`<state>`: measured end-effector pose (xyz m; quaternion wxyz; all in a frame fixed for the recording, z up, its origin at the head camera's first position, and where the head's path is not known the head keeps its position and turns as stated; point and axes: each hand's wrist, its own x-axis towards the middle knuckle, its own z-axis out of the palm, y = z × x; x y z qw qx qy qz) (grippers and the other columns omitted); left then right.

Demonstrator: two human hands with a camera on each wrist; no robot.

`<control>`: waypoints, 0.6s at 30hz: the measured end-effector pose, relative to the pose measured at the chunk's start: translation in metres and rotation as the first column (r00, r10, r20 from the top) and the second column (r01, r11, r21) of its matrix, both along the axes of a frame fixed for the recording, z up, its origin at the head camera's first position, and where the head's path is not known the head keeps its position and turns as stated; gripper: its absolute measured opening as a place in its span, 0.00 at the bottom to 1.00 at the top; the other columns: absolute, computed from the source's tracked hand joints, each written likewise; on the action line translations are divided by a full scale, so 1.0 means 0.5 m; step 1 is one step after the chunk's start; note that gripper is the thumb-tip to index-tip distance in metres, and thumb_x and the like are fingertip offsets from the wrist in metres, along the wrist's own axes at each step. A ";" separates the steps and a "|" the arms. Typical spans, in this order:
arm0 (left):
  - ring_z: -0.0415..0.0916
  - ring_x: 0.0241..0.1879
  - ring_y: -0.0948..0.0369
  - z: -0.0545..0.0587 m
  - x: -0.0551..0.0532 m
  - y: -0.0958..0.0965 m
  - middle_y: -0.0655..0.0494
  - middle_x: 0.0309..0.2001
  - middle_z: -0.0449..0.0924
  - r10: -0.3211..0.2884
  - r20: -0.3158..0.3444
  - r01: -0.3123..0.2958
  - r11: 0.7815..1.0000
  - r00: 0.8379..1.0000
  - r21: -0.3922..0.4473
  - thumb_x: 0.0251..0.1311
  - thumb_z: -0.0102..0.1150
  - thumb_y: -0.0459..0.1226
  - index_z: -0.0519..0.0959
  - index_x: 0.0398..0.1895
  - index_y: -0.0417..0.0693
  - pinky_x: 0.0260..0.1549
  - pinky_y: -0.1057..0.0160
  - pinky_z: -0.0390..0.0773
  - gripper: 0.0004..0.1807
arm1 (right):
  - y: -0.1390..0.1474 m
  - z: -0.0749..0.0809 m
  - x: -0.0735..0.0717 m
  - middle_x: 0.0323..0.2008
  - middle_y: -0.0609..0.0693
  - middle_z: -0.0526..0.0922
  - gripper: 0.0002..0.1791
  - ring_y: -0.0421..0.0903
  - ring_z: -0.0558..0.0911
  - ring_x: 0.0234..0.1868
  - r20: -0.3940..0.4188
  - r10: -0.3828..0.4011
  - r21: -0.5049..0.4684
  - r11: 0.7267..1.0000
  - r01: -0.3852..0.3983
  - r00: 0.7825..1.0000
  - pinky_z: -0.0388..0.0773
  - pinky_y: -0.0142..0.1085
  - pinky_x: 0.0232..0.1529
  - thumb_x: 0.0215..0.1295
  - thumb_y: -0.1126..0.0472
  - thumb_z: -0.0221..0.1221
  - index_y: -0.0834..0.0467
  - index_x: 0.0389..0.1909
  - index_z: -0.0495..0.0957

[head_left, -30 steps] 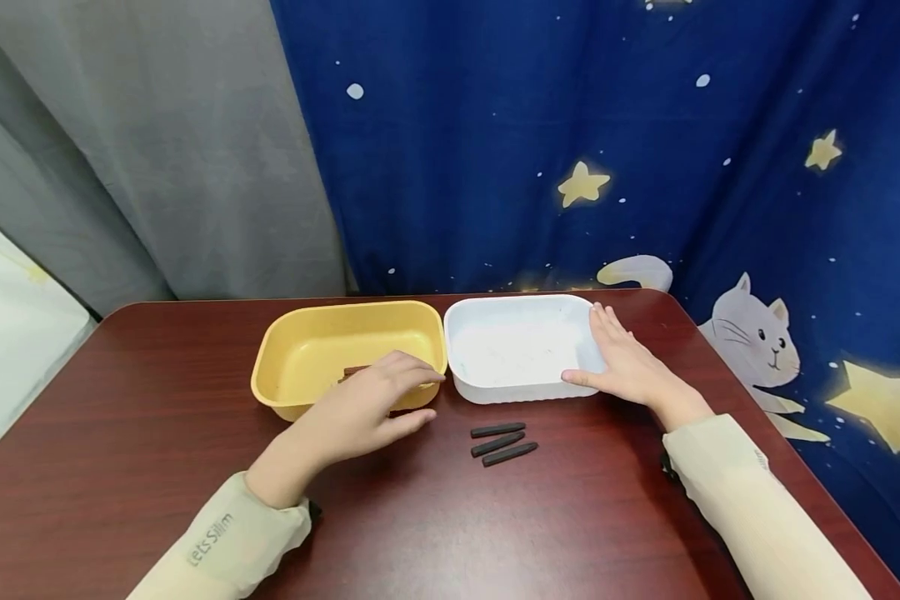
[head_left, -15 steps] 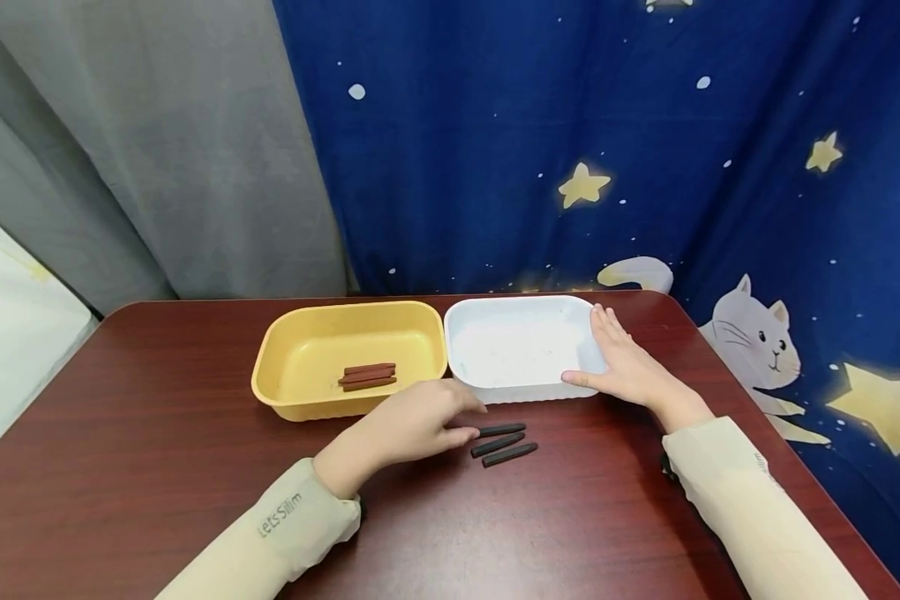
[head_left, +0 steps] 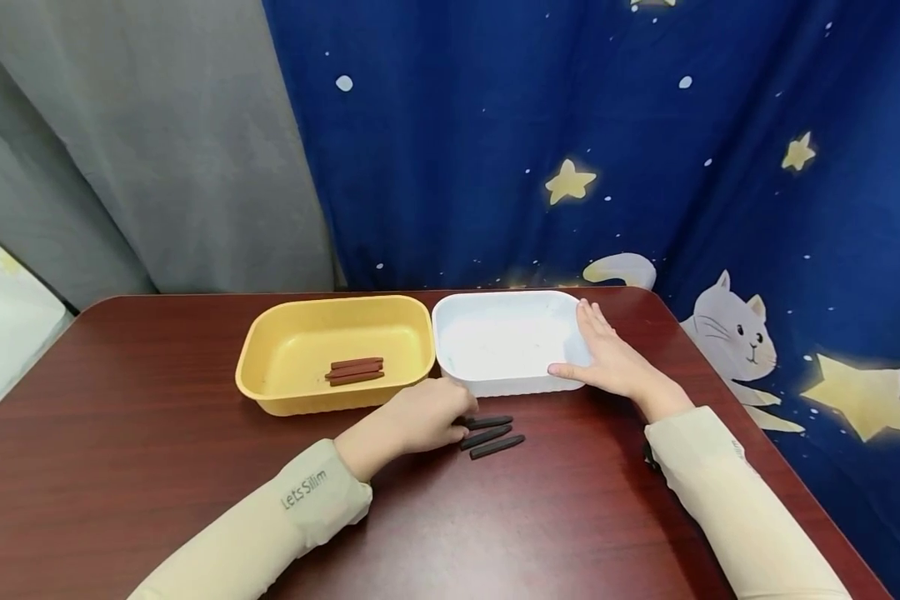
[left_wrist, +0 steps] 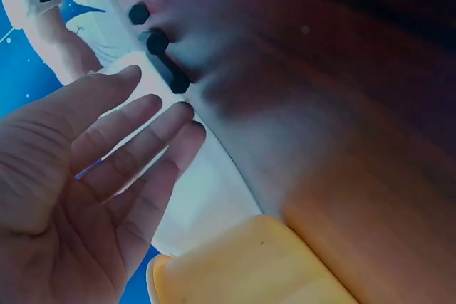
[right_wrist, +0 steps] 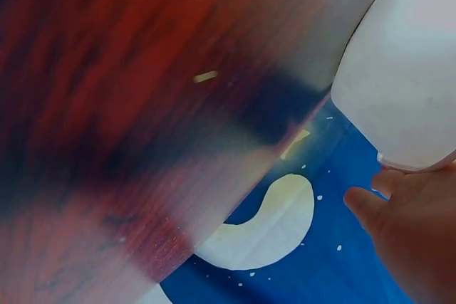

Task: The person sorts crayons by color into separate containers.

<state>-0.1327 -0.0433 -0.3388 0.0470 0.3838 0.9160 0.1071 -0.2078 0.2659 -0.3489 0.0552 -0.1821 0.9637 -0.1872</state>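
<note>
Left hand (head_left: 429, 417): one. Moved since a second ago from over the tray on its left to the near ends of the sticks; fingers loosely bent, thumb apart from them, no hold that I can make out. Whether a fingertip already touches a stick, I cannot tell.

Black sticks (head_left: 486, 437): three, crayon-like, lying side by side at a slant, directly ahead of the left fingertips, which hide the near end of the farthest one. Arrangement looks unchanged; all on the table (head_left: 120, 417), none lifted.

Right hand (head_left: 607, 358): one. Placement as before: fingers straight along the far-side wall of the white tray (head_left: 502, 342), thumb over its near rim. It rests there without gripping; I judge that it steadies the tray.

Reddish-brown sticks (head_left: 355, 368): three, in the yellow tray (head_left: 315, 340), beyond and to the left of the left hand. Partly covered a second ago, now in full sight since the hand came away.

Remark: I take the change to mean that work has passed from the yellow tray to the black sticks. The approach looks about complete, the grip not yet made; I would reckon the three lie close enough that pinching one could nudge its neighbour.
</note>
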 end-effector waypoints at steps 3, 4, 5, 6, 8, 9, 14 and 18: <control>0.65 0.24 0.65 -0.004 -0.003 0.005 0.63 0.23 0.72 0.009 0.000 -0.009 1.000 1.000 -0.009 0.58 0.68 0.36 0.81 0.27 0.52 0.25 0.66 0.67 0.05 | -0.002 -0.001 -0.002 0.80 0.61 0.31 0.67 0.59 0.33 0.81 0.000 -0.004 -0.003 1.000 0.004 1.000 0.40 0.60 0.77 0.59 0.31 0.61 0.65 0.78 0.32; 0.65 0.24 0.65 -0.005 -0.004 0.006 0.63 0.23 0.72 0.008 -0.005 -0.008 1.000 1.000 -0.012 0.58 0.67 0.35 0.81 0.26 0.52 0.25 0.66 0.68 0.05 | -0.002 -0.002 -0.002 0.80 0.60 0.31 0.67 0.58 0.33 0.81 -0.001 -0.007 -0.006 1.000 0.007 1.000 0.40 0.59 0.77 0.58 0.31 0.61 0.65 0.78 0.32; 0.66 0.24 0.65 -0.005 -0.004 0.007 0.63 0.23 0.73 0.005 -0.011 -0.005 1.000 1.000 -0.013 0.57 0.68 0.35 0.81 0.26 0.52 0.25 0.66 0.68 0.06 | -0.004 -0.002 -0.003 0.80 0.60 0.31 0.67 0.58 0.33 0.81 -0.004 -0.007 -0.009 1.000 0.007 1.000 0.40 0.59 0.77 0.58 0.31 0.62 0.65 0.78 0.32; 0.67 0.24 0.65 -0.006 -0.005 0.007 0.64 0.23 0.73 0.002 -0.018 -0.003 1.000 1.000 -0.018 0.57 0.68 0.35 0.81 0.25 0.52 0.25 0.66 0.69 0.06 | -0.006 -0.002 -0.004 0.80 0.59 0.31 0.67 0.57 0.32 0.81 -0.006 -0.007 -0.012 1.000 0.007 1.000 0.40 0.59 0.78 0.58 0.31 0.62 0.64 0.78 0.32; 0.67 0.24 0.65 -0.007 -0.008 0.007 0.64 0.22 0.74 -0.001 -0.025 0.001 1.000 1.000 -0.027 0.56 0.68 0.34 0.80 0.23 0.52 0.25 0.66 0.70 0.07 | -0.010 -0.004 -0.006 0.80 0.58 0.31 0.67 0.56 0.32 0.81 -0.007 -0.004 -0.019 1.000 0.004 1.000 0.39 0.58 0.78 0.58 0.31 0.62 0.63 0.78 0.32; 0.67 0.23 0.65 -0.007 -0.009 0.007 0.63 0.21 0.74 -0.007 -0.030 0.006 0.999 1.000 -0.033 0.56 0.69 0.34 0.80 0.22 0.52 0.25 0.66 0.70 0.08 | -0.012 -0.005 -0.006 0.80 0.58 0.31 0.67 0.56 0.32 0.81 -0.004 -0.002 -0.025 1.000 0.002 1.000 0.39 0.58 0.78 0.58 0.30 0.61 0.63 0.78 0.32; 0.64 0.23 0.66 -0.014 -0.017 0.013 0.63 0.20 0.72 -0.052 -0.053 0.049 0.997 0.997 -0.059 0.54 0.71 0.34 0.78 0.19 0.52 0.25 0.67 0.68 0.12 | -0.010 -0.007 -0.004 0.80 0.58 0.31 0.67 0.57 0.33 0.81 -0.007 -0.015 -0.012 1.000 0.015 1.000 0.40 0.57 0.78 0.57 0.30 0.62 0.64 0.78 0.32; 0.62 0.22 0.66 -0.018 -0.021 0.022 0.64 0.18 0.69 -0.065 -0.052 0.063 0.997 0.997 -0.053 0.53 0.71 0.34 0.74 0.16 0.52 0.24 0.67 0.65 0.16 | -0.002 -0.006 0.000 0.80 0.58 0.31 0.67 0.56 0.33 0.81 -0.015 -0.022 -0.014 1.000 0.022 1.000 0.41 0.57 0.78 0.57 0.31 0.62 0.63 0.78 0.32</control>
